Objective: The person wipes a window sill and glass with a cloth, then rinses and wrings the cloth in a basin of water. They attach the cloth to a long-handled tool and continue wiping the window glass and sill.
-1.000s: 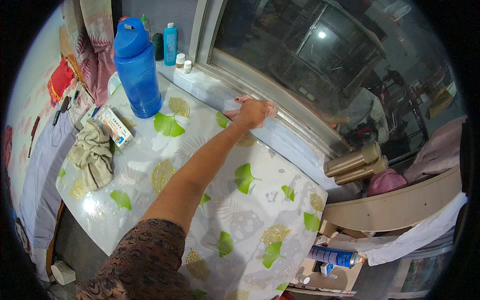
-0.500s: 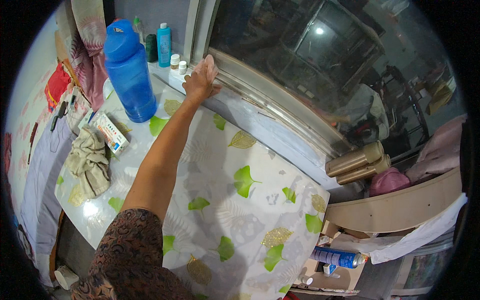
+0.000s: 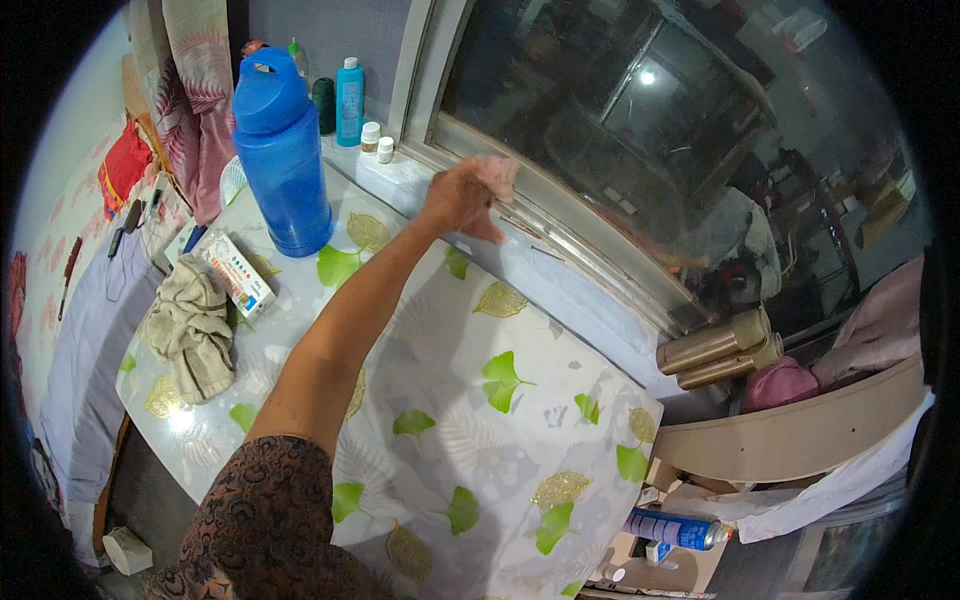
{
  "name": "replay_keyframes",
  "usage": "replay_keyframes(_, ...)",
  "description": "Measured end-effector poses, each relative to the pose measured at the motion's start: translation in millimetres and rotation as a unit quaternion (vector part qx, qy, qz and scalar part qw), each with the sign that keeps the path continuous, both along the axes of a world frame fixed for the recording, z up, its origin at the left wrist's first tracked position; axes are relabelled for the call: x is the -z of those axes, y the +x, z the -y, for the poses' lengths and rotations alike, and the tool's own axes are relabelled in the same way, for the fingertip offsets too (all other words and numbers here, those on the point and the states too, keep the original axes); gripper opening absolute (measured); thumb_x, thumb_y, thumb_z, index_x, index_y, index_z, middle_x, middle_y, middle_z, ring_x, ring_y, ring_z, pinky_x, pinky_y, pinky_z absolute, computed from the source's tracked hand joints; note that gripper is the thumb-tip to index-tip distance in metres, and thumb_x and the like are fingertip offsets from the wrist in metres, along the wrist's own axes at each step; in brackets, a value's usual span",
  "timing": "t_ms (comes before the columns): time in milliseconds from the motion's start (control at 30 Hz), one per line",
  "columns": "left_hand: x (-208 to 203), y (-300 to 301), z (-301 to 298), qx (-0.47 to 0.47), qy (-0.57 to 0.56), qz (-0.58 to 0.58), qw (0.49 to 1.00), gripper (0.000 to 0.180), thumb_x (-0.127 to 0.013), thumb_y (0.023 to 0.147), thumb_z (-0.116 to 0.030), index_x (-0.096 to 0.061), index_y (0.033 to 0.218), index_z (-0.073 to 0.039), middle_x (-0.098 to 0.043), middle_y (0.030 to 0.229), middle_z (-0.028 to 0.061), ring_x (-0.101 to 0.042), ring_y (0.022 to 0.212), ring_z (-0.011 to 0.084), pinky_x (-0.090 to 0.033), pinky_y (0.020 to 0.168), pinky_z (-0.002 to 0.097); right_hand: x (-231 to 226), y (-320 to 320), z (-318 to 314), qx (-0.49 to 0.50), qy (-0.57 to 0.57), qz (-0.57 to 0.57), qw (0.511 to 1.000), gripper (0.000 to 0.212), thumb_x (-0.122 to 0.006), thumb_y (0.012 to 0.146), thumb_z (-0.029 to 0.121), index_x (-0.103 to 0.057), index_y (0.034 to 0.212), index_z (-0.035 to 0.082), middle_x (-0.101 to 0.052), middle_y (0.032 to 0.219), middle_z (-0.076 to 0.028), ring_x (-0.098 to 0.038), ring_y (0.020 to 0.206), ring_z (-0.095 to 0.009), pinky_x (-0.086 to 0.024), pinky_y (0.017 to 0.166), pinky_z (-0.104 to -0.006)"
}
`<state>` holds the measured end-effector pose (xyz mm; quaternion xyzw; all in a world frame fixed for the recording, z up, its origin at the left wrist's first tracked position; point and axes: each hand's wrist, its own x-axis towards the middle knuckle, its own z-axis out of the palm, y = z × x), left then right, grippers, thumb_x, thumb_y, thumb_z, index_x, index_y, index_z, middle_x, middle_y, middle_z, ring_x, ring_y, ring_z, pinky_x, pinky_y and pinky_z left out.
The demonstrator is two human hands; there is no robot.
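Left hand (image 3: 458,198): we see it stretched over the windowsill (image 3: 590,300), beside the lower part of the window frame (image 3: 590,237)
Fingers: curled in around a crumpled pink cloth (image 3: 497,177), with no gap between them that we can make out
Pink cloth: it shows at the far right of the hand, against the window frame as we view it; the strip below may be cloth or thumb, and we cannot tell which
Path along the window frame: half a second earlier we find the hand close by the two small jars (image 3: 371,137); now it is farther right, the cloth still gripped
Room by the jars: we judge that the jars are now less likely to be knocked, and that the work keeps to the window's edge
Tabletop (image 3: 450,370): the blue jug (image 3: 283,180), small box (image 3: 238,275) and towel (image 3: 190,330) are on its left side, untouched
Right hand: outside our view, its fingers unknown to us
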<state>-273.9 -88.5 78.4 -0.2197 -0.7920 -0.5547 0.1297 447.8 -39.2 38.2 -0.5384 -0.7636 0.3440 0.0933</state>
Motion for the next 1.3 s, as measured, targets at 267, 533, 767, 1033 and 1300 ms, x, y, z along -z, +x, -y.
replay_keyframes(267, 26.4, -93.5, 35.3, -0.129, -0.333, -0.322, 0.877, 0.047, -0.065, 0.084, -0.036, -0.060, 0.123, -0.010, -0.067, 0.104, 0.0194, -0.064, 0.096, 0.0411, -0.051, 0.085, 0.0456, -40.0, -36.0, 4.5, 0.191, -0.181, -0.122, 0.957, 0.048, -0.026, 0.105, 0.041, -0.028, 0.150, 0.025, -0.018, 0.160, 0.002, -0.015, 0.145, -0.025, -0.015, 0.120, -0.0351)
replay_keyframes(533, -13.4, -86.7, -8.4, -0.104, -0.541, -0.181, 0.814, 0.027, -0.069, 0.078, -0.026, -0.072, 0.098, -0.010, -0.071, 0.095, 0.0174, -0.069, 0.093, 0.0315, -0.054, 0.081, 0.0432, -39.9, -29.3, 7.0, 0.170, -0.092, -0.075, 0.978, 0.052, -0.036, 0.102, 0.039, -0.028, 0.149, 0.018, -0.027, 0.153, -0.008, -0.025, 0.137, -0.034, -0.023, 0.114, -0.0392)
replay_keyframes(767, -40.5, -44.2, -77.7, 0.065, -0.558, -0.104, 0.821, 0.031, -0.074, 0.073, -0.030, -0.073, 0.096, -0.009, -0.071, 0.094, 0.0147, -0.069, 0.091, 0.0337, -0.055, 0.076, 0.0440, -3.0, 6.7, -3.3, -0.080, 0.152, 0.093, 0.981, 0.058, -0.046, 0.099, 0.034, -0.029, 0.148, 0.009, -0.037, 0.145, -0.020, -0.038, 0.127, -0.044, -0.035, 0.106, -0.0447)
replay_keyframes(1033, -43.9, 6.8, -177.2, 0.097, -0.611, -0.024, 0.785, 0.040, -0.069, 0.070, -0.016, -0.067, 0.109, -0.023, -0.066, 0.114, 0.0150, -0.063, 0.103, 0.0415, -0.045, 0.078, 0.0722, 1.0, 8.7, 1.4, 0.094, -0.059, -0.043, 0.993, 0.047, -0.031, 0.102, 0.042, -0.031, 0.147, 0.029, -0.026, 0.154, -0.001, -0.026, 0.138, -0.030, -0.023, 0.115, -0.0392)
replay_keyframes(1300, -60.8, 90.0, -236.2, 0.098, -0.568, -0.054, 0.816, 0.046, -0.070, 0.072, -0.007, -0.067, 0.117, -0.004, -0.057, 0.123, 0.0321, -0.049, 0.112, 0.0630, -0.037, 0.078, 0.0831, 7.9, 25.0, 4.6, 0.194, -0.173, -0.058, 0.964, 0.048, -0.019, 0.104, 0.043, -0.034, 0.147, 0.027, -0.029, 0.155, 0.006, -0.025, 0.140, -0.025, -0.021, 0.117, -0.0368)
